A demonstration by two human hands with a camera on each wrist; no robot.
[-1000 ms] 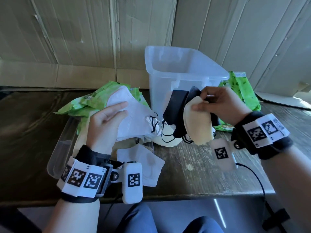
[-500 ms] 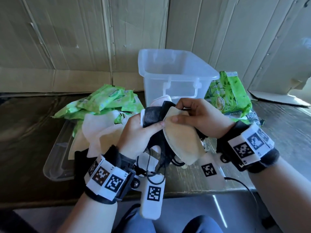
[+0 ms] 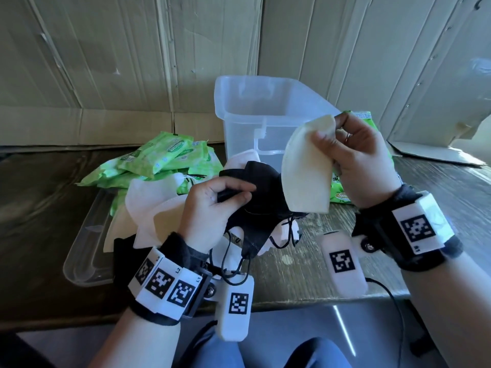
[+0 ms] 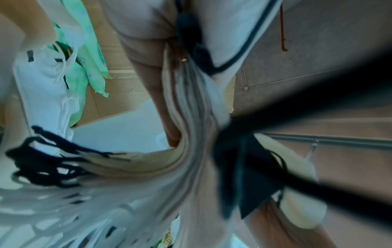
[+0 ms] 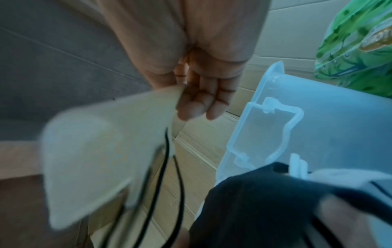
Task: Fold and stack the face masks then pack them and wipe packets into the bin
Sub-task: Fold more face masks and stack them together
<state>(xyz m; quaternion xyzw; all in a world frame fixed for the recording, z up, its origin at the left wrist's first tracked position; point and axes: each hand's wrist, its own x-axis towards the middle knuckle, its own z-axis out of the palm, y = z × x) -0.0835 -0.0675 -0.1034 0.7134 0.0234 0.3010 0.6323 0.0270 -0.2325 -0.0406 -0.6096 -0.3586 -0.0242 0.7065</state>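
My right hand (image 3: 342, 152) pinches the top corner of a folded cream mask (image 3: 305, 171) and holds it up in front of the clear plastic bin (image 3: 255, 107). The same cream mask (image 5: 101, 151) hangs blurred in the right wrist view, black ear loops trailing below it. Lower and to the left, my left hand (image 3: 212, 205) grips a bunch of masks with a black mask (image 3: 263, 205) on top, its loops dangling over the table edge. White masks (image 3: 148, 205) lie on the table left of that hand. The left wrist view is blurred, with layered masks (image 4: 191, 151).
Green wipe packets (image 3: 164, 158) are piled at the back left, and more green packets (image 3: 345, 192) lie behind my right hand beside the bin. A clear lid (image 3: 85, 251) lies flat at the table's left front. Cardboard walls close off the back.
My right hand has lifted the cream mask up and to the right, away from the black bunch. My left hand, earlier on the white masks, now holds the black bunch.
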